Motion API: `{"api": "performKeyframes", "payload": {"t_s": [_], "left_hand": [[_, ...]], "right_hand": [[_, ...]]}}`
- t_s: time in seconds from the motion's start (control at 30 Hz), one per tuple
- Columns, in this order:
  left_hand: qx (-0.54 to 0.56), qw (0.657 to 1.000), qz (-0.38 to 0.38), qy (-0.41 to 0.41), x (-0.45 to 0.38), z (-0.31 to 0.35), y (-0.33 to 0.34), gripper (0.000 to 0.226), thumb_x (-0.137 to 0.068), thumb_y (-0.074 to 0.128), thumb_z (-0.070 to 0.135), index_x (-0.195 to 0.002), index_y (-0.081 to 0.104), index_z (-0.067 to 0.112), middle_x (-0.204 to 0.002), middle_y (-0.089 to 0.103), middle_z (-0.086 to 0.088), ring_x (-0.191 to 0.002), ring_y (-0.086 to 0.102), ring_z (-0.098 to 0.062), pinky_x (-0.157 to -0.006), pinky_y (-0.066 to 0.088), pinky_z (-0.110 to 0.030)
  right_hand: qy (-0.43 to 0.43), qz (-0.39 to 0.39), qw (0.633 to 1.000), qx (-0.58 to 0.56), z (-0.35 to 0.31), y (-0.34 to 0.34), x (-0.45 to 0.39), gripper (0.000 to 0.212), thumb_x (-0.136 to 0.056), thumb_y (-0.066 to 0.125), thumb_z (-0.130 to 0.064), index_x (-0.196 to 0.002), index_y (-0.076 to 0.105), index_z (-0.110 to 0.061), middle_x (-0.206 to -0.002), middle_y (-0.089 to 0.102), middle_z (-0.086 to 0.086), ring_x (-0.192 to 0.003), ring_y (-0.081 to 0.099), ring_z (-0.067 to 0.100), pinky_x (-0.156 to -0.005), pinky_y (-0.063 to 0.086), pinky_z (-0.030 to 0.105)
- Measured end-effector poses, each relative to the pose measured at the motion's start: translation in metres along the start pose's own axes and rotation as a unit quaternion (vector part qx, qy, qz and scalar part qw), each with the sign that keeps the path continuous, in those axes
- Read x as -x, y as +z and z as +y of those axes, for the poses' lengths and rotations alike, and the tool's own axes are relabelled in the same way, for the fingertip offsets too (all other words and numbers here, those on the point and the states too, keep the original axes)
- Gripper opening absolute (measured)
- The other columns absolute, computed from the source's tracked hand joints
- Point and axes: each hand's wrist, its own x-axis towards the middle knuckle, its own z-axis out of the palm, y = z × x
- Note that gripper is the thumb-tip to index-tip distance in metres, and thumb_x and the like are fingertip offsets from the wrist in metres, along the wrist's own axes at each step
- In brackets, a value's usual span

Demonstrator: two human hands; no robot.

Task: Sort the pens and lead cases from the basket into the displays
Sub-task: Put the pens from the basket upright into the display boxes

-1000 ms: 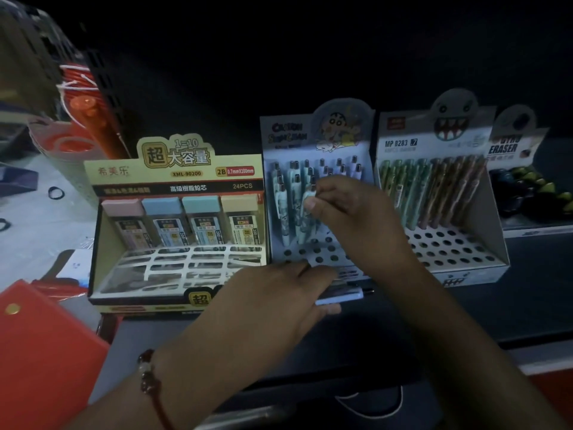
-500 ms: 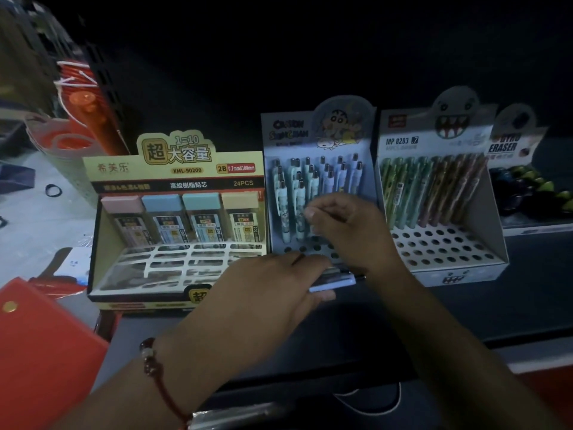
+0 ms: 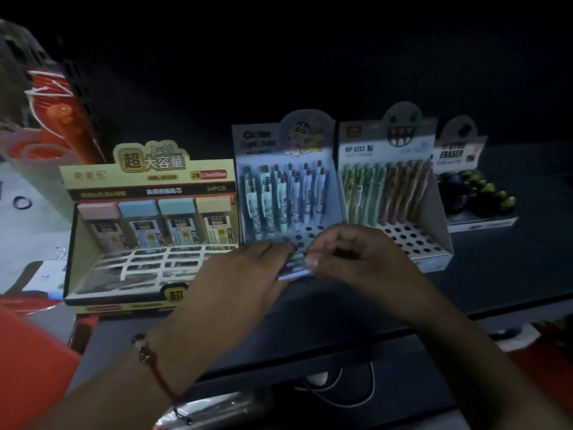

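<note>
Both hands meet just in front of the cartoon pen display (image 3: 283,169), near the middle of the dark worktop (image 3: 496,283). The left hand (image 3: 245,274) lies palm down with its fingers curled over a small bundle of light blue pens (image 3: 294,271), whose ends stick out from under the fingertips toward the right. The right hand (image 3: 350,252) is just beside it, its thumb and forefinger pinching the exposed end of that bundle; the remaining fingers are curled in. Behind the hands, the cartoon pen display holds upright pens in its back rows, with open holes in front. To its left stands the lead case display (image 3: 148,218) with four cases along the back; to its right the green and brown pen display (image 3: 390,187), then an eraser display (image 3: 465,181) toward the worktop's right edge.
</note>
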Motion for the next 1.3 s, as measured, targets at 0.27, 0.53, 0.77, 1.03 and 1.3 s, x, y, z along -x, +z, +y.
{"api": "performKeyframes", "payload": {"t_s": [0.27,0.53,0.77,1.03,1.3], "left_hand": [[0.013,1.0,0.003,0.022,0.0,0.017,0.005,0.029,-0.082,0.064,0.033,-0.108,0.059,0.022,-0.082,0.064,0.003,-0.062,0.063,-0.02,-0.045,0.048,-0.033],[0.026,1.0,0.003,0.01,0.001,0.018,0.007,0.038,-0.096,0.04,0.049,-0.115,0.061,0.025,-0.09,0.069,0.005,-0.07,0.066,-0.018,-0.05,0.053,-0.033],[0.046,0.999,-0.008,-0.001,0.001,0.018,0.005,0.033,-0.094,0.044,0.044,-0.114,0.061,0.025,-0.08,0.063,0.007,-0.056,0.057,-0.014,-0.043,0.046,-0.03],[0.08,0.995,-0.031,-0.047,0.001,0.018,0.001,0.043,-0.096,0.035,0.051,-0.126,0.056,0.029,-0.101,0.068,0.005,-0.077,0.066,-0.019,-0.061,0.054,-0.036],[0.082,0.993,-0.056,-0.062,0.002,0.02,-0.001,0.049,-0.095,0.025,0.056,-0.134,0.047,0.035,-0.112,0.064,0.007,-0.087,0.065,-0.017,-0.07,0.052,-0.033]], "right_hand": [[-0.017,-0.013,0.999,0.036,0.005,-0.01,0.023,0.017,-0.08,0.077,-0.021,-0.097,0.08,-0.022,-0.092,0.077,-0.001,-0.089,0.073,0.02,-0.083,0.059,0.035],[0.059,0.071,0.991,-0.095,0.006,-0.04,0.026,0.014,-0.076,0.071,-0.027,-0.081,0.078,-0.017,-0.082,0.074,0.011,-0.079,0.071,0.017,-0.07,0.056,0.024],[0.097,0.145,0.957,-0.232,0.01,-0.048,0.015,0.012,-0.078,0.066,-0.022,-0.084,0.07,-0.013,-0.077,0.073,0.002,-0.07,0.072,0.019,-0.06,0.055,0.025],[0.062,0.207,0.951,-0.221,0.012,-0.054,0.01,0.014,-0.08,0.067,-0.03,-0.082,0.061,-0.018,-0.086,0.069,0.001,-0.082,0.07,0.013,-0.069,0.054,0.024],[-0.02,0.287,0.951,-0.114,0.013,-0.038,-0.005,0.014,-0.095,0.063,-0.016,-0.103,0.069,-0.006,-0.103,0.069,0.017,-0.09,0.066,0.019,-0.075,0.053,0.024]]}}
